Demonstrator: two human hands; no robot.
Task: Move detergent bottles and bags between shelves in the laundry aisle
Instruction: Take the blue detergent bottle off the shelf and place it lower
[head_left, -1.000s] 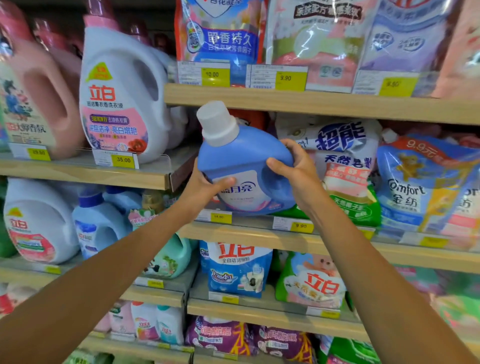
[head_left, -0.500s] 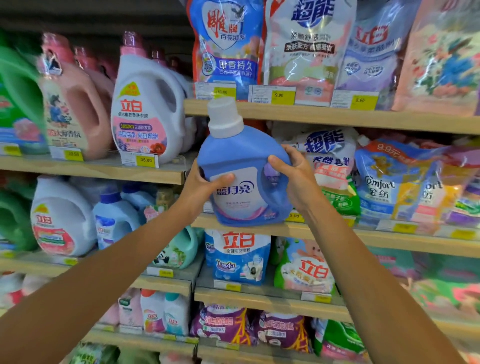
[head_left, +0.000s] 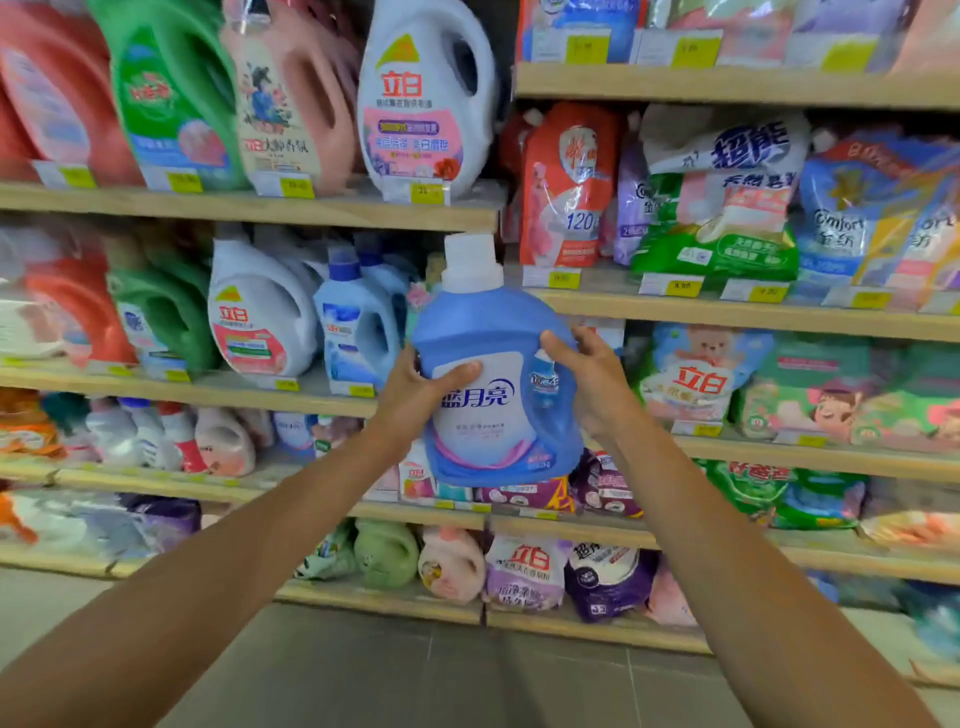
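A blue detergent bottle (head_left: 501, 405) with a white cap and white label hangs upright in the air in front of the shelves, off any shelf. My left hand (head_left: 415, 395) grips its left side, thumb across the label. My right hand (head_left: 587, 379) grips its right side by the handle. Behind it stand smaller blue bottles (head_left: 358, 332) on the left bay's middle shelf (head_left: 249, 387). Detergent bags (head_left: 717, 208) fill the right bay's shelf (head_left: 727, 312).
Large white (head_left: 426, 98), pink (head_left: 291, 98) and green (head_left: 171, 93) jugs stand on the upper left shelf. More bags and small bottles fill the lower shelves. Grey tiled floor (head_left: 467, 675) lies below the bottom shelf.
Both hands have pulled the blue bottle off the right bay's shelf and lowered it leftward. The view has dropped and now shows the lower shelves and floor.
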